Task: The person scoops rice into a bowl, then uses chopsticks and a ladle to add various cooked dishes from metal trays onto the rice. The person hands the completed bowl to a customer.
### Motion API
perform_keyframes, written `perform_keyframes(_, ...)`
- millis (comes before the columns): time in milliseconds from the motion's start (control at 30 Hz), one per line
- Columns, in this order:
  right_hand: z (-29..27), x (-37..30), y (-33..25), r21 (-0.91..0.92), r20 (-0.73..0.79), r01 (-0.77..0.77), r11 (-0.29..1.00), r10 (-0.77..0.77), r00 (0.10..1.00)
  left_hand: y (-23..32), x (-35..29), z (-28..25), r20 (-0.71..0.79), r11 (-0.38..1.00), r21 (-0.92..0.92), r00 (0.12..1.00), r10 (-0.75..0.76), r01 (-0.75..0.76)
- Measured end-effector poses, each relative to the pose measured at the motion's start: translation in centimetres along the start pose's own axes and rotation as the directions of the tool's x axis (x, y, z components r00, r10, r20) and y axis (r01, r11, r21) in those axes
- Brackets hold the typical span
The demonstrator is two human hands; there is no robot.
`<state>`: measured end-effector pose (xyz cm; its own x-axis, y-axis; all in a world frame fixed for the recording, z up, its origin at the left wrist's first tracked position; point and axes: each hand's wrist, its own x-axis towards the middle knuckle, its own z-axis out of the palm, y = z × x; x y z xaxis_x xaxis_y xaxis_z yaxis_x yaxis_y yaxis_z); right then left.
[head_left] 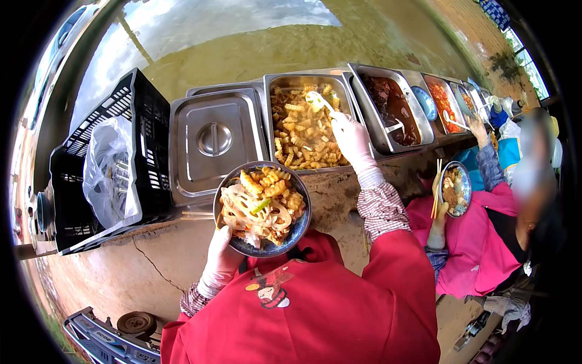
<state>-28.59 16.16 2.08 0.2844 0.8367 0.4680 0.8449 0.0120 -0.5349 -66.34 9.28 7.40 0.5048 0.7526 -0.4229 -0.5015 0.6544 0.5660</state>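
Observation:
My left hand (219, 258), in a thin pale glove, is closed on the side of a dark blue bowl (298, 235) held in front of my chest. Sliced lotus root (257, 207) and crinkle-cut potato pieces (276, 181) fill it. A pair of chopsticks (197, 215) juts out left of the bowl; how it is held is hidden. My right hand (351, 141), also gloved, grips the handle of a white serving spoon (316, 101). The spoon's head is over the far part of a steel pan (267, 115) of crinkle-cut potatoes (300, 136).
Left of the potatoes sit a lidded steel pan (191, 164) and a black crate (154, 136) with a plastic bag (109, 158). To the right are a pan of dark stew (388, 100) and a pan of red food (441, 100). Another person (479, 236) there holds a filled bowl (465, 197).

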Motion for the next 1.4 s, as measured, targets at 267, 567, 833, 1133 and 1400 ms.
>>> perform_keyframes(267,-2.5,-1.7,-1.1,0.368,0.062,-0.291,0.883,0.289,0.955,0.2,0.1,0.2,0.009,1.0,-0.001,1.0,-0.012,0.012)
perform_keyframes(567,-3.9,-4.0,-1.3,0.73,0.097,-0.477,0.489,0.617,0.781,0.7,0.1,0.7,0.07,1.0,0.004,0.998,-0.006,0.006)
perform_keyframes(833,-12.6,-5.6,-9.6,0.804,-0.044,-0.252,0.539,0.475,0.879,0.7,0.6,0.8,0.161,0.998,-0.05,0.986,-0.04,0.049)
perform_keyframes(1133,-17.1,-9.1,-17.6,0.497,-0.018,0.123,0.859,-0.132,0.991,0.6,0.4,1.5,0.163,0.991,-0.131,0.987,-0.005,0.027)
perform_keyframes(1400,-17.7,-8.6,-18.9,0.175,-0.076,0.431,0.885,-0.424,0.902,0.7,0.4,1.6,0.159,0.995,-0.097,0.987,0.003,0.013)
